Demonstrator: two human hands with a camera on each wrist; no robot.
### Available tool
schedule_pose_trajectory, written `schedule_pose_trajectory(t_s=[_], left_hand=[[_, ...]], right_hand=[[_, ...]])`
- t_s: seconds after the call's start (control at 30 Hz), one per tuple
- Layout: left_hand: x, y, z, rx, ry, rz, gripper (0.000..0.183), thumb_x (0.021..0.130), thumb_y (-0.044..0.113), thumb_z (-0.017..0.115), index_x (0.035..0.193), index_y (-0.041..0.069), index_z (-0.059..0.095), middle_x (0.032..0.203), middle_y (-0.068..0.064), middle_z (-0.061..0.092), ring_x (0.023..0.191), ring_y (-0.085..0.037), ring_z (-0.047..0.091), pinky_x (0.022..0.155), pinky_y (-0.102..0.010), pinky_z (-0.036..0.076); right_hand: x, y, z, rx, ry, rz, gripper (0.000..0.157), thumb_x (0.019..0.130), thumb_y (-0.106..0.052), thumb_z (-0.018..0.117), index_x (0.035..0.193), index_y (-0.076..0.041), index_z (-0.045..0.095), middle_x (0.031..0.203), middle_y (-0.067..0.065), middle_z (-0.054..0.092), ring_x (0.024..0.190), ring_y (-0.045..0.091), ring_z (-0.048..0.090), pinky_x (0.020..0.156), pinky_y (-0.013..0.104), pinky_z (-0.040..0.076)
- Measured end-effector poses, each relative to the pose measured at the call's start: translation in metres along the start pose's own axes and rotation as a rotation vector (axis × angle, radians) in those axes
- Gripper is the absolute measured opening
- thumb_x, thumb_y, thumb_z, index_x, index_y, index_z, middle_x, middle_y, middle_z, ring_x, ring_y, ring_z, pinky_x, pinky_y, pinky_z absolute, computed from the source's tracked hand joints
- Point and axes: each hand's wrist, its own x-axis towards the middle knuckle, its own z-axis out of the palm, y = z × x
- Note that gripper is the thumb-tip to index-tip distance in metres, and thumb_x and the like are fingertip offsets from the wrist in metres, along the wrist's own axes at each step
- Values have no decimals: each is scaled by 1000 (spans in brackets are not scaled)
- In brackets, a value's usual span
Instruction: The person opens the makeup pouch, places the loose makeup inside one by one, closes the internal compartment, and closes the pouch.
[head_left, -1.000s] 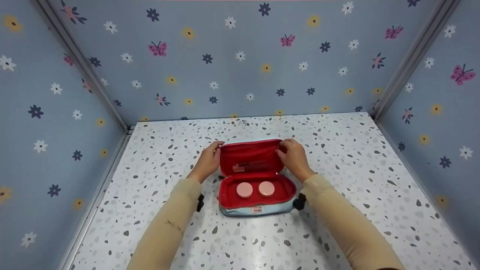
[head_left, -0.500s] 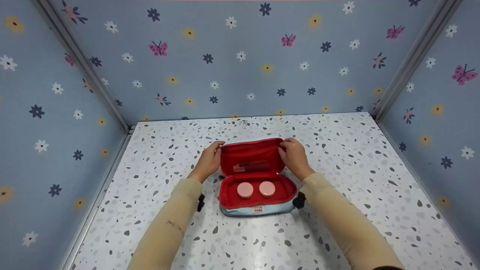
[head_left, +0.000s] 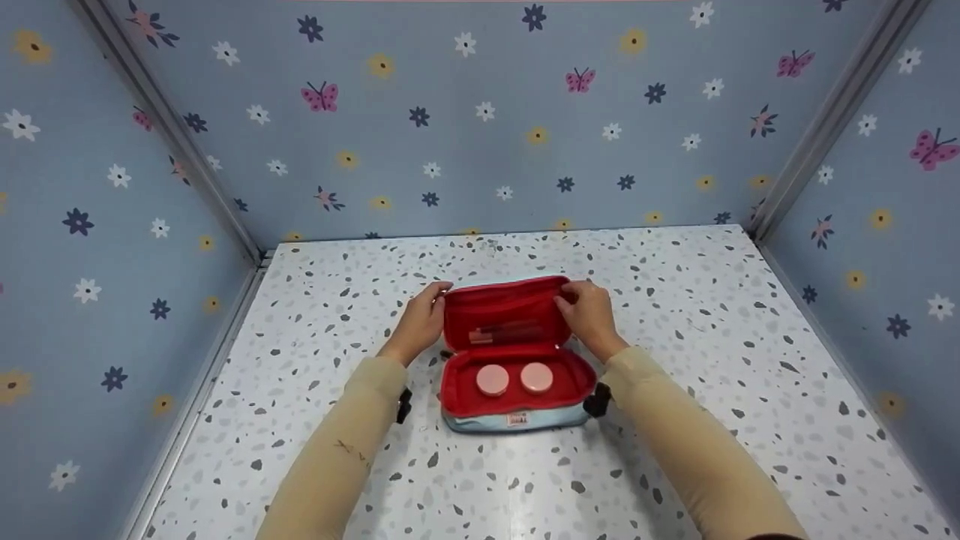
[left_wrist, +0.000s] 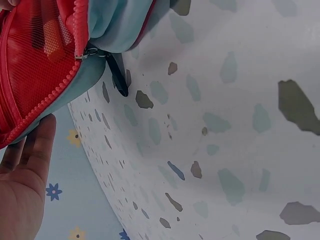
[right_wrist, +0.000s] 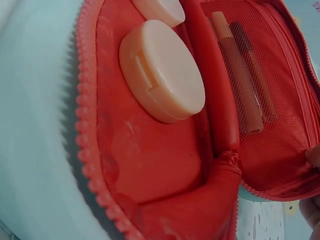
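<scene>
A light-blue makeup bag [head_left: 517,421] with a red lining lies unzipped, its lid [head_left: 504,307] raised at the back. My left hand [head_left: 420,322] holds the lid's left edge; in the left wrist view its fingers [left_wrist: 42,140] lie against the blue outside. At the right top corner my right hand [head_left: 590,311] pinches the lid, thumb [right_wrist: 314,156] on the mesh side and fingers behind. Two round pink compacts [head_left: 493,380] [right_wrist: 172,70] sit side by side in the base. Behind the lid's mesh are slim tubes [right_wrist: 240,75], one with an orange-pink end.
The bag stands on a white speckled table [head_left: 360,270]. Blue flowered panels [head_left: 480,135] rise at the back and both sides, with metal posts [head_left: 165,135] at the corners. A dark zipper pull [left_wrist: 116,75] hangs at the bag's side.
Both hands keep their hold on the lid, which stays raised. The compacts have not moved; the whole head view has shifted very slightly.
</scene>
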Motion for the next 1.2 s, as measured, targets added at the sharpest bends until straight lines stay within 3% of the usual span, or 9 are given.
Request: schedule_pose_trajectory(t_s=[0.17, 0.4, 0.57, 0.73, 0.97, 1.2], left_hand=[[0, -1, 1, -11, 3, -5, 39, 115, 4, 40, 148, -4, 58, 139, -27, 69, 128, -38, 69, 115, -53, 54], [0, -3, 2, -13, -1, -10, 40, 115, 5, 38, 150, -4, 57, 141, -27, 68, 129, -39, 69, 115, -53, 54], [0, -4, 2, -14, -3, -16, 41, 115, 5, 38, 150, -6, 56, 144, -28, 66, 132, -39, 67, 117, -53, 53], [0, -4, 2, -24, 5, -15, 41, 115, 5, 38, 150, -7, 56, 145, -28, 66, 133, -39, 67, 117, -53, 52], [0, -4, 2, -27, 12, -7, 41, 116, 6, 37, 150, -7, 57, 144, -28, 66, 133, -40, 67, 117, -53, 53], [0, -4, 2, -22, 5, -11, 41, 115, 5, 38, 150, -7, 56, 145, -27, 66, 133, -39, 67, 118, -53, 52]], right_hand=[[1, 0, -2, 30, -1, 25, 19, 99, -3, 76, 114, 9, 80, 113, 27, 80, 106, 37, 78, 94, 50, 66], [2, 1, -1, 25, 56, -21, 11, 93, 3, 72, 97, 9, 80, 105, 26, 79, 99, 39, 76, 91, 52, 64], [1, 0, 1, 11, 85, -25, 10, 90, 3, 71, 90, 8, 79, 118, 26, 67, 112, 42, 63, 102, 54, 56], [-2, -4, 1, -54, 82, 14, 13, 92, -2, 71, 95, 5, 81, 108, 20, 58, 103, 36, 56, 94, 50, 52], [-6, -17, 4, -144, 53, 49, 13, 92, -9, 70, 95, -1, 79, 92, 16, 76, 84, 34, 71, 79, 50, 60], [-9, -29, 9, -113, 35, 43, 13, 94, -10, 72, 98, -1, 80, 92, 15, 79, 83, 32, 72, 80, 48, 62]])
